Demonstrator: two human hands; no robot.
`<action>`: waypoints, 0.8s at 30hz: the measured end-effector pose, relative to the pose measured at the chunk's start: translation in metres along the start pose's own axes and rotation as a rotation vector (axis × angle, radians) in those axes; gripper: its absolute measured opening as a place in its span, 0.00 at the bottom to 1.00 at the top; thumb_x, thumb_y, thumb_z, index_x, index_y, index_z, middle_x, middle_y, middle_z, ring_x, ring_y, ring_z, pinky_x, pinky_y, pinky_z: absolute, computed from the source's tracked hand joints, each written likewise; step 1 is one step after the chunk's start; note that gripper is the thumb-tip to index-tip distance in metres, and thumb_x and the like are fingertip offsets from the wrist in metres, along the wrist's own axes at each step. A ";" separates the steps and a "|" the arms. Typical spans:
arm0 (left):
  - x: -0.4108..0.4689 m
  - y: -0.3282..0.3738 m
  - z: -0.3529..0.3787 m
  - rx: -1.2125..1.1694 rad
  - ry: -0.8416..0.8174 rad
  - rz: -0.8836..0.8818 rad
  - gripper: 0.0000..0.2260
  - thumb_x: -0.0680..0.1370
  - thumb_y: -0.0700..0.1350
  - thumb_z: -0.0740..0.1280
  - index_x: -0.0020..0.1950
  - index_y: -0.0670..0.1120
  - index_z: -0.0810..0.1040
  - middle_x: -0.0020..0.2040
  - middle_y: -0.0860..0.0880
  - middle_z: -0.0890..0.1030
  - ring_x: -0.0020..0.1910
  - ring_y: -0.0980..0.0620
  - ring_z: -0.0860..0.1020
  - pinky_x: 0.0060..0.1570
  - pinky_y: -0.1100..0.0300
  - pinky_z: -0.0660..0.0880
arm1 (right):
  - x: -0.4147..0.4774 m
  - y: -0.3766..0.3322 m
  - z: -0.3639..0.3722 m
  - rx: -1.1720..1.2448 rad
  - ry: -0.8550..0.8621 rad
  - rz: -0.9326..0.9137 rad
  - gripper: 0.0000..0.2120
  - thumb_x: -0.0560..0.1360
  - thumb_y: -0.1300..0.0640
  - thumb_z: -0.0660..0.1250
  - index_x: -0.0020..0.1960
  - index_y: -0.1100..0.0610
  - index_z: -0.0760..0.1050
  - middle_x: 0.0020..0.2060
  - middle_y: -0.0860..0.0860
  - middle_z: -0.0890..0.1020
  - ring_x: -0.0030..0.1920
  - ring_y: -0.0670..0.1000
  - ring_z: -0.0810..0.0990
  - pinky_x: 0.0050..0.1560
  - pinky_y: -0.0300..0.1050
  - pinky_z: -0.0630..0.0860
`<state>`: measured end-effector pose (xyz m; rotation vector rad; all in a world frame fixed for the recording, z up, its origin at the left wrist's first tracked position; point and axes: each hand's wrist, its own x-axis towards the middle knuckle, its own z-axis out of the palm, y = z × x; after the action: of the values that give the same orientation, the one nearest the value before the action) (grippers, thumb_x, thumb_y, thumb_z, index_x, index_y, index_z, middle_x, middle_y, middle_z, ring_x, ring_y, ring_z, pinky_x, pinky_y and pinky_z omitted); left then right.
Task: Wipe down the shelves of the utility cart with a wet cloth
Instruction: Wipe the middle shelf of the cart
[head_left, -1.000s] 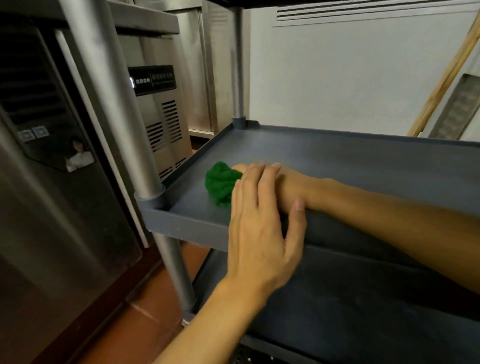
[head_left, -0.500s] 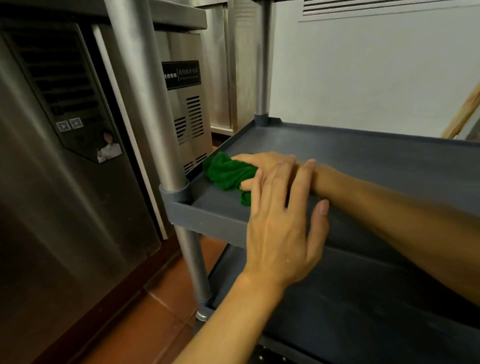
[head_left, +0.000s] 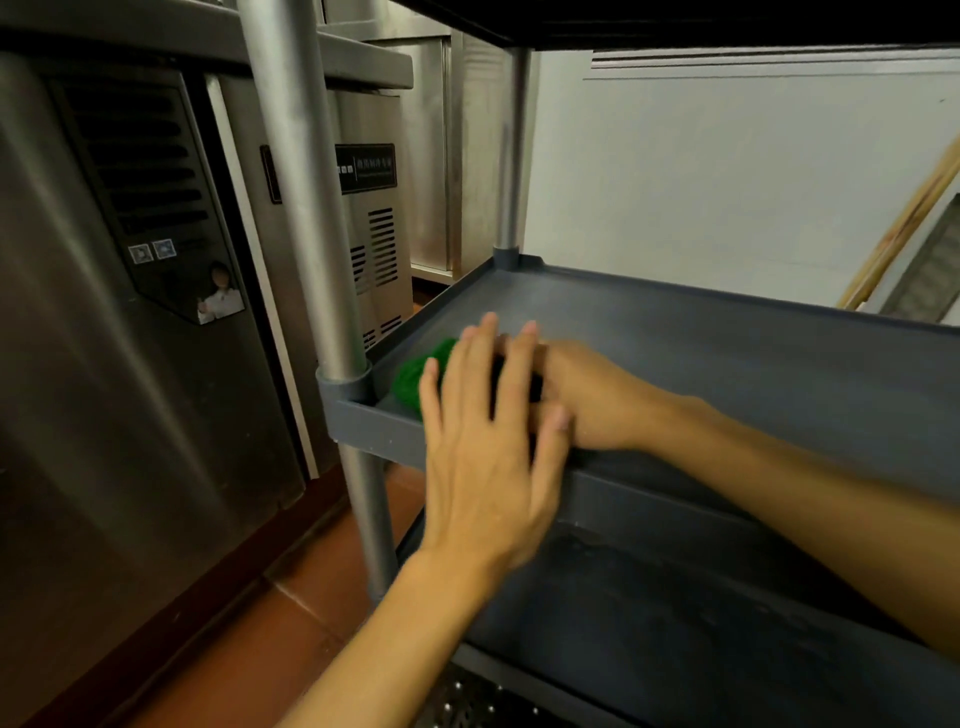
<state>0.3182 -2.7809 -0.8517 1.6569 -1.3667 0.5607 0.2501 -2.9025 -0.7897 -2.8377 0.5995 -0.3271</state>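
Note:
The grey utility cart's middle shelf (head_left: 727, 353) fills the right of the view, with a lower shelf (head_left: 675, 623) beneath it. A green cloth (head_left: 415, 379) lies in the shelf's near left corner, beside the metal post (head_left: 306, 208). My right hand (head_left: 597, 400) lies on the shelf and holds the cloth, its fingers hidden behind my left hand. In front of the shelf's front rim is my left hand (head_left: 488, 441), flat, fingers apart, holding nothing.
Stainless steel kitchen units (head_left: 130, 312) stand close on the left. A white wall (head_left: 727, 182) is behind the cart, with wooden poles (head_left: 898, 228) leaning at the right. The cart's upper shelf (head_left: 675, 21) hangs overhead. Red floor tiles (head_left: 291, 613) show below.
My right hand has drawn the green cloth toward the shelf's near left corner. The view has shifted, and my left hand now covers more of the cloth.

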 end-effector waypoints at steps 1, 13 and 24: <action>-0.002 -0.006 -0.010 -0.014 0.030 -0.012 0.26 0.84 0.53 0.54 0.80 0.45 0.62 0.80 0.42 0.61 0.80 0.45 0.58 0.75 0.37 0.56 | -0.003 -0.005 -0.005 0.031 0.047 -0.007 0.24 0.74 0.55 0.70 0.69 0.53 0.71 0.55 0.52 0.79 0.55 0.52 0.78 0.53 0.46 0.74; -0.062 -0.035 -0.091 -0.429 0.193 -0.361 0.32 0.80 0.60 0.55 0.81 0.51 0.55 0.73 0.63 0.71 0.69 0.64 0.71 0.67 0.62 0.70 | -0.049 -0.105 -0.017 0.304 0.217 -0.236 0.29 0.70 0.52 0.75 0.69 0.51 0.70 0.52 0.44 0.83 0.52 0.42 0.82 0.52 0.45 0.78; -0.157 -0.077 -0.071 -0.523 -0.109 -0.674 0.19 0.70 0.68 0.64 0.52 0.57 0.74 0.47 0.59 0.83 0.46 0.61 0.81 0.43 0.65 0.75 | -0.097 -0.085 0.119 0.567 -0.073 0.131 0.22 0.73 0.39 0.71 0.60 0.45 0.66 0.50 0.43 0.83 0.49 0.37 0.82 0.49 0.46 0.81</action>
<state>0.3585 -2.6376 -0.9672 1.5805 -0.8367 -0.2643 0.2263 -2.7663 -0.8971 -2.2472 0.5653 -0.3095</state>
